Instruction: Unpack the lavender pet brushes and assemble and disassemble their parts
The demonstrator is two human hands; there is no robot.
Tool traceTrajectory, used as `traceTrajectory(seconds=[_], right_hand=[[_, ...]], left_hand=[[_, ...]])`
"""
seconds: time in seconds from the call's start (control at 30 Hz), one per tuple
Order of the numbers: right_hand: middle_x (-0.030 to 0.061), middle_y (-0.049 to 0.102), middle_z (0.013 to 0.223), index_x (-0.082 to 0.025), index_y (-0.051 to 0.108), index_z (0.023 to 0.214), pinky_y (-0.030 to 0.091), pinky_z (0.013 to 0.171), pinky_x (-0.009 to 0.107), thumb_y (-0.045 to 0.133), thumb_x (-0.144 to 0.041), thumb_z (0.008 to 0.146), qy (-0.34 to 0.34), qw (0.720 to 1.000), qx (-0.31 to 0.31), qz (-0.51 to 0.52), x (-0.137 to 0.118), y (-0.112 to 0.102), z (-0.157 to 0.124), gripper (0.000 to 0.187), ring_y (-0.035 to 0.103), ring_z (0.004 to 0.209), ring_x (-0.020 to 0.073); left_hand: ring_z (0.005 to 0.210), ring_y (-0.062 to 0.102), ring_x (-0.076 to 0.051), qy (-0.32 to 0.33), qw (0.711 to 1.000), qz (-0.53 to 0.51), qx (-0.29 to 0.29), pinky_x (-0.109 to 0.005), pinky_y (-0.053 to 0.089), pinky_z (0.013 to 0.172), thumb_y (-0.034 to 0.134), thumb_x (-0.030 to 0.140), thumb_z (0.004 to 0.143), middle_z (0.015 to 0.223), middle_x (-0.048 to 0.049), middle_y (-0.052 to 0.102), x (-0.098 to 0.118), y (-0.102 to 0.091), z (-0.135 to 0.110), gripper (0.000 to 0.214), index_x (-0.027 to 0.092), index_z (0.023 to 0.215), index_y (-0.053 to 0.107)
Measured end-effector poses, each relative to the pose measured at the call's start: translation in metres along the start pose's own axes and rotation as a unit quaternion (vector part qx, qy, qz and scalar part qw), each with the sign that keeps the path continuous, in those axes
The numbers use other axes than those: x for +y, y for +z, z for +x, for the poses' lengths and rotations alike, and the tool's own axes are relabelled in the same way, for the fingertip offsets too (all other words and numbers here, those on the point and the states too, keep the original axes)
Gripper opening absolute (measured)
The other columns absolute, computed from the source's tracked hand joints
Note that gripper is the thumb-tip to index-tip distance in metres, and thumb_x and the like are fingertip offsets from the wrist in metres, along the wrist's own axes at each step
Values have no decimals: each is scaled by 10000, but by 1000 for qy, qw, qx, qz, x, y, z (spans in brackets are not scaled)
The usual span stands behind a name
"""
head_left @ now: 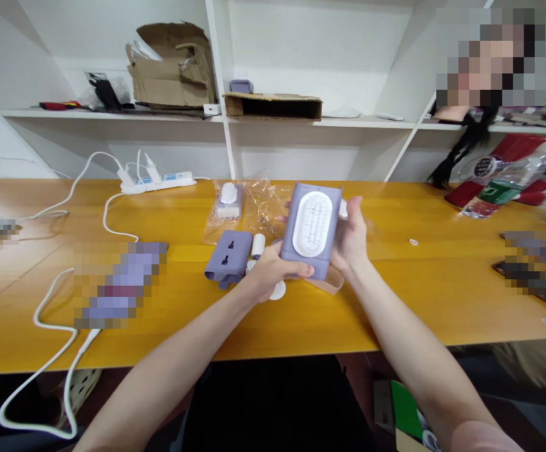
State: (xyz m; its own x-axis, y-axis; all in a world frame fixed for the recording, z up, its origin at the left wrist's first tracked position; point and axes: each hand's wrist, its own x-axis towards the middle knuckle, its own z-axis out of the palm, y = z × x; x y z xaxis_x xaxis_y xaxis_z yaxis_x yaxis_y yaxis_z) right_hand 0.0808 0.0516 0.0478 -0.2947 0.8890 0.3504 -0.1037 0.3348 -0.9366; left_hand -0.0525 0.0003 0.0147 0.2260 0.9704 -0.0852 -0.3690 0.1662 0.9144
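Note:
A purple-grey plastic case (288, 242) with a white ribbed oval panel (316, 224) is held up above the table, its front tilted towards me. My left hand (273, 270) grips its lower left corner, thumb across the bottom front edge. At its right side is my right hand (352, 235), thumb raised and palm against the edge; most of its fingers are hidden behind the case. A small white part (343, 208) shows by that thumb. Below lie a purple holder (229, 254) with two cross-shaped slots, a white cylinder (258, 246) and a white disc (278, 290).
Clear plastic wrapping (266, 207) and a second purple-and-white unit (229, 199) lie farther back. A power strip (159, 182) with white cables stands at left, near a phone (124, 285). Bottles (492, 194) and another person are at right; shelves with cardboard boxes (173, 69) rise behind.

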Motion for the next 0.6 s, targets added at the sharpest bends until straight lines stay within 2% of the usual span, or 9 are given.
traceTrajectory(seconds=[0.13, 0.27, 0.5, 0.6], right_hand=[[126, 685, 990, -221, 590, 1199, 517, 702, 458, 216, -878, 706, 46, 997, -18, 55, -10, -7, -3, 902, 662, 890, 307], [118, 692, 907, -207, 626, 1140, 525, 661, 430, 267, -848, 728, 48, 997, 20, 60, -19, -6, -9, 842, 676, 846, 298], [85, 705, 817, -231, 646, 1141, 555, 686, 474, 398, -775, 742, 11, 990, 25, 136, -28, -1, -14, 718, 689, 844, 314], [75, 712, 828, -254, 639, 1151, 555, 711, 502, 444, -756, 732, -15, 987, 25, 157, -26, -1, -14, 683, 692, 848, 323]], left_hand=[[683, 585, -140, -21, 999, 16, -38, -297, 468, 665, 799, 98, 431, 728, -3, 658, -5, 9, -9, 445, 161, 850, 666], [701, 568, -140, -30, 999, 18, -41, -289, 447, 665, 787, 102, 432, 753, -4, 653, -6, 11, -13, 463, 172, 874, 668], [774, 571, -157, 15, 994, 40, -102, -302, 453, 713, 836, 148, 471, 801, -8, 652, -9, 4, -11, 484, 170, 919, 653], [767, 562, -149, 30, 993, 51, -100, -291, 446, 706, 857, 173, 474, 807, -4, 643, -11, 4, -11, 522, 171, 948, 637]])
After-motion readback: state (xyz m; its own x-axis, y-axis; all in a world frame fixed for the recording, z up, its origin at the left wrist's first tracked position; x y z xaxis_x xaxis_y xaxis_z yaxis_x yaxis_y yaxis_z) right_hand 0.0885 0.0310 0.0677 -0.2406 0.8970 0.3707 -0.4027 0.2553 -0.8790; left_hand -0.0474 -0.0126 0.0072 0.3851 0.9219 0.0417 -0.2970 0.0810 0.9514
